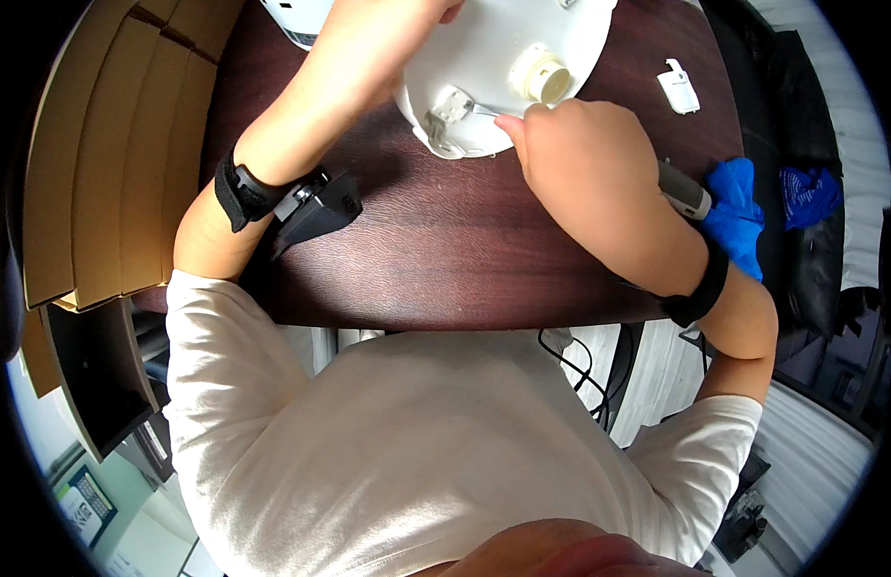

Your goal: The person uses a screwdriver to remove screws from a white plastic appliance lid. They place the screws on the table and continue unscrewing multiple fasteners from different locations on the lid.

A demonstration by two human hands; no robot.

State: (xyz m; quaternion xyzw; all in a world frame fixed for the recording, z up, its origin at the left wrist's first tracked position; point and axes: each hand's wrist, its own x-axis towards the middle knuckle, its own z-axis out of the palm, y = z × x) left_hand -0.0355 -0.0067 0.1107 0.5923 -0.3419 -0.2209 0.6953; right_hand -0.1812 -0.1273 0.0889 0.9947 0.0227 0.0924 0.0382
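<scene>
A white plastic shell, curved like a bowl, lies at the far side of the table with its hollow side up. Inside it stand a cream round collar and a small whitish part near the rim. My right hand is closed around a slim tool, whose thin pale tip points at that small part. My left hand is at the shell's upper left; its fingers are mostly cut off by the top edge, so their grip cannot be seen.
A grey handle-like object shows beside my right wrist, next to a blue cloth. A small white plastic piece lies at the far right. Brown cardboard boxes line the left side. A white object stands at the far left.
</scene>
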